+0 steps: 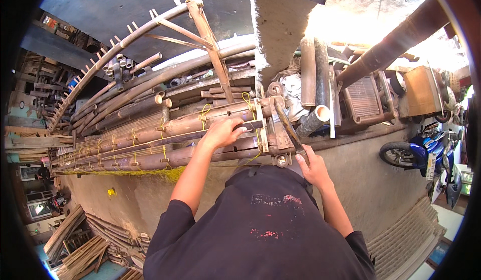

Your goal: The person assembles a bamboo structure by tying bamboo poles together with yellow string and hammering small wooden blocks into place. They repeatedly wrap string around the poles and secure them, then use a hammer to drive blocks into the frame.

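A long bamboo frame (150,129), made of thick poles bound with yellow cord (204,110), lies across in front of me. My left hand (223,132) rests palm down on a dark bar on top of it, fingers curled over its edge. My right hand (311,165) grips the lower end of a dark curved bamboo piece (286,125) that rises along the frame's right end. A round pole end (282,160) shows just left of that hand.
Stacked bamboo poles and a curved slatted bamboo piece (125,42) lie behind the frame. A concrete pillar (278,24) stands at centre top. A blue motorbike (426,152) is parked at right. Bamboo slats (75,250) pile up at lower left.
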`<control>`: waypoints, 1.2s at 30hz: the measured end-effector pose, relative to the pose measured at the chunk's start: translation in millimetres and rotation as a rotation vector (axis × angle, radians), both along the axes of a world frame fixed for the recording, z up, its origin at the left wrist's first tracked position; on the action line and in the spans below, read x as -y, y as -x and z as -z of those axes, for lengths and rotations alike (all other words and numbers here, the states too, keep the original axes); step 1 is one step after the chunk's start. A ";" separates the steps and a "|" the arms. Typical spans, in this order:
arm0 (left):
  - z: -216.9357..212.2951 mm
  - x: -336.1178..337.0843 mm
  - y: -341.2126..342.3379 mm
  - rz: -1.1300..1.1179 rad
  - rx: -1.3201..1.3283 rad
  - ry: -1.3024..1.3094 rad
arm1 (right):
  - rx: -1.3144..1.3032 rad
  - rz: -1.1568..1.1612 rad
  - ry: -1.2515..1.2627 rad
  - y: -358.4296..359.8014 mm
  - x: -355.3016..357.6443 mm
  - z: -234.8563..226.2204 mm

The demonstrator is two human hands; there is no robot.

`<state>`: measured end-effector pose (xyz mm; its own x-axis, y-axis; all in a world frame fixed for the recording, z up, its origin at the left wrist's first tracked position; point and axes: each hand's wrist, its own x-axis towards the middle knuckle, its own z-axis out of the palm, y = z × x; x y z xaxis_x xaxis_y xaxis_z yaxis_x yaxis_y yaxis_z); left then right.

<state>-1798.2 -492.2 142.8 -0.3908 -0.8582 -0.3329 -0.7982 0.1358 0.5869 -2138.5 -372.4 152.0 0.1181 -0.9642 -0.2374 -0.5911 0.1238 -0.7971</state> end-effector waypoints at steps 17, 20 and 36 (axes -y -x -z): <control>3.7 9.8 -12.9 0.087 0.015 -0.123 | 0.084 0.002 0.187 -31.5 -8.6 15.8; -14.8 8.4 -5.9 0.081 0.023 -0.185 | 0.078 0.054 0.161 -34.9 -12.6 14.9; 24.1 -3.8 9.8 -0.076 0.126 0.233 | 0.162 0.118 0.100 -52.4 -29.8 11.9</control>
<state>-1808.0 -488.3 118.6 -0.2904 -0.9426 -0.1647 -0.8758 0.1925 0.4426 -2086.1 -342.6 140.1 0.0316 -0.9914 -0.1268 -0.4406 0.1000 -0.8921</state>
